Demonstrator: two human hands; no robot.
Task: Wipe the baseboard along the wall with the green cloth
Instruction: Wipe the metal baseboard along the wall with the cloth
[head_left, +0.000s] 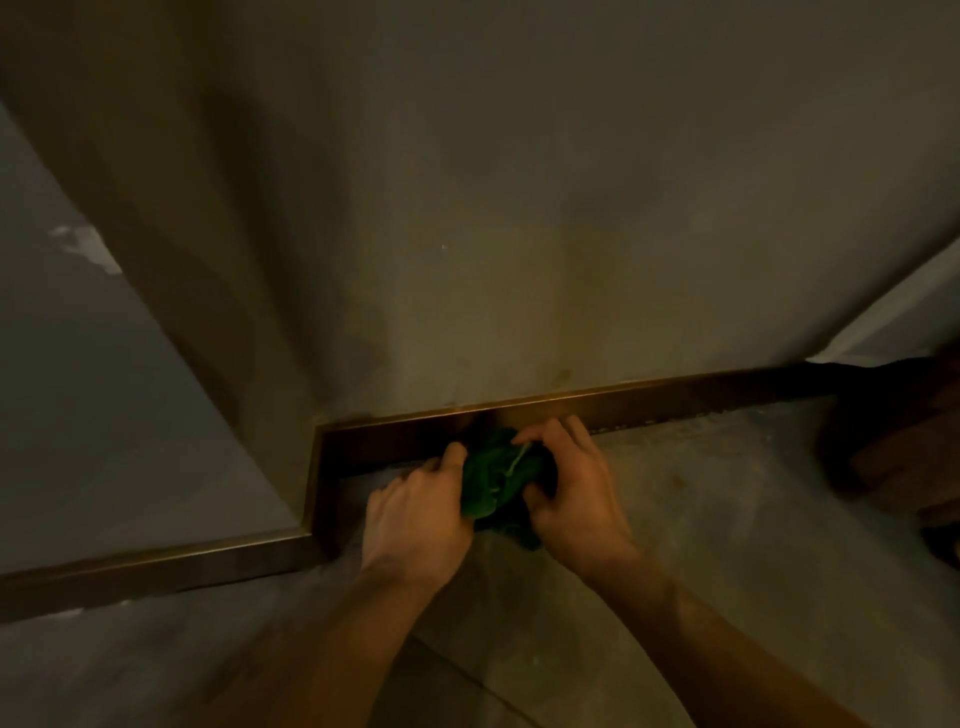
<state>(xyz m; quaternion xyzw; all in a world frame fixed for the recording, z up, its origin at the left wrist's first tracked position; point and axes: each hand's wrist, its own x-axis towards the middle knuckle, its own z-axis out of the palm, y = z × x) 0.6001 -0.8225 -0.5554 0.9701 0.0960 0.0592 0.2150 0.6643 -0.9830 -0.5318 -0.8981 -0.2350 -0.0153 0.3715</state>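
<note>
Fingers (452, 457) of both hands pinch the green cloth (493, 475) between them — touching the baseboard (675, 402).

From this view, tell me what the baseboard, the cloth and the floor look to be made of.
Baseboard: looks like brushed metal, bronze-toned; its top edge catches a thin glint, though dim light leaves lacquered wood possible.
Green cloth: soft fabric, bunched in folds between left hand and right hand.
Floor: matte, mottled grey, likely concrete or stone tile.

No readable text, label or number anywhere.
</note>
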